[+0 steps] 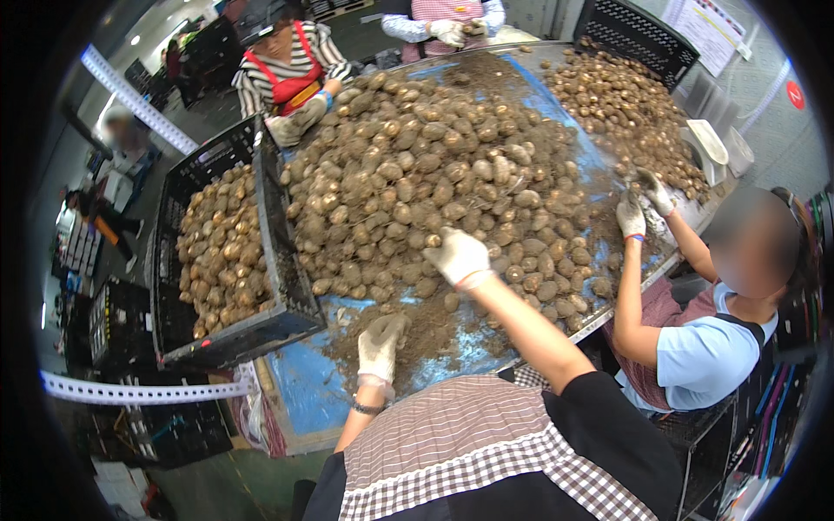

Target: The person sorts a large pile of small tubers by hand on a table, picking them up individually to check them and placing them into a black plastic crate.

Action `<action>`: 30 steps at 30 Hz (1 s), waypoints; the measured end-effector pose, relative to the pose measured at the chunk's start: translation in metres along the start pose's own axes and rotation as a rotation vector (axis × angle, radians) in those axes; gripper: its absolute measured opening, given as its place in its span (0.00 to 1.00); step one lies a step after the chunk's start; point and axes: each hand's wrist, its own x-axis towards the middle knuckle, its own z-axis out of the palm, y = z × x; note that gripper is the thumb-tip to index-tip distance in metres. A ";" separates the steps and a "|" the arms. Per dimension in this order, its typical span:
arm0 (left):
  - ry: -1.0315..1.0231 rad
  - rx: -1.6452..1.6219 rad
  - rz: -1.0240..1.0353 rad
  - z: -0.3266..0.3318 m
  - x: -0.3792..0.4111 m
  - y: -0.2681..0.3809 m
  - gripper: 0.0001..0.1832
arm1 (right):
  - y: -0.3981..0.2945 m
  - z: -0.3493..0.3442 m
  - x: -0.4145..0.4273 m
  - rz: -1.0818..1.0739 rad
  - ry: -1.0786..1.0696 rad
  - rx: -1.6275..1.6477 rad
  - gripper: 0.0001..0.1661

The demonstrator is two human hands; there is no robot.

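A big heap of small brown, hairy tubers, apparently taro corms (pixel 404 176), covers the worktable before me. My right hand (pixel 462 260), in a whitish knit glove, reaches to the near edge of this heap. Between its thumb and fingertips it pinches one small taro corm (pixel 432 241). Lower and to the left, my left hand (pixel 381 342) hangs over loose soil (pixel 427 338) on the blue table sheet (pixel 300 391). Its glove is dirt-dark at the fingers, and what lies inside them is hidden.
A black plastic crate (pixel 287 241) of corms stands at the left. Co-workers' gloved hands are at the right (pixel 632 215), far left (pixel 300 124) and far side (pixel 453 31). Another corm pile (pixel 619 111) lies back right by a white scoop (pixel 707 146) and black crate (pixel 635 39).
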 end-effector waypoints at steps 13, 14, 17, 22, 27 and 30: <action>0.122 0.619 0.794 0.007 0.012 -0.001 0.28 | -0.010 -0.026 -0.064 -0.100 -0.557 0.830 0.35; 0.129 0.710 0.897 0.005 0.014 -0.006 0.26 | -0.016 -0.018 -0.076 -0.043 -0.612 0.815 0.36; 0.151 0.743 0.918 0.011 0.010 0.009 0.14 | -0.019 0.024 -0.095 0.034 -0.628 0.997 0.40; 0.322 0.908 0.846 0.012 0.016 0.007 0.07 | -0.027 0.049 -0.093 0.125 -0.435 0.872 0.38; 0.078 0.665 0.730 0.006 0.020 0.009 0.15 | -0.028 0.048 -0.088 -0.615 0.583 0.492 0.08; -0.219 -0.173 -0.105 0.013 0.019 0.004 0.24 | -0.044 0.008 -0.086 -0.720 0.440 0.311 0.07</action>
